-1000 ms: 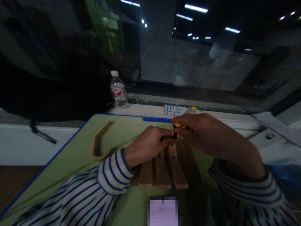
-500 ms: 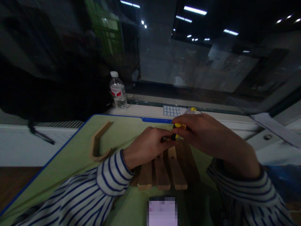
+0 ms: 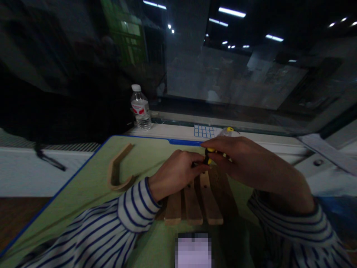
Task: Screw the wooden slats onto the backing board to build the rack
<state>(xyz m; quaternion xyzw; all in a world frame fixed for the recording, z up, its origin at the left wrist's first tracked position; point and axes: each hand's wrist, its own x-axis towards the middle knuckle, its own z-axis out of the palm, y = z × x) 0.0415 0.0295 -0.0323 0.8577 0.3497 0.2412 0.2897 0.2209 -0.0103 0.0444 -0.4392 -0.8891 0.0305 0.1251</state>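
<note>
A small yellow-and-black screwdriver [image 3: 208, 156] sits between my two hands, above the far end of a set of wooden slats [image 3: 194, 204]. From above, my right hand [image 3: 251, 160] grips its handle with bent fingers. The thumb and fingers of my left hand [image 3: 175, 173] are pinched on its black lower part; the tip is hidden behind them. Small dark holes show in the slats, which lie side by side across a crosspiece mostly under my left wrist. To the left lies a separate J-shaped bent wood piece [image 3: 113, 169].
A green tabletop [image 3: 92, 204] with blue edging bears the wood. A phone-like object [image 3: 194, 251] with a blurred screen lies at the near edge. On the sill stand a water bottle [image 3: 141, 109], a blue-gridded sheet [image 3: 205, 131] and a clear yellow-topped item [image 3: 228, 131].
My right hand has turned the screwdriver slightly, its fingers shifting on the yellow handle. The left hand keeps almost the same place; the slats have not visibly moved.
</note>
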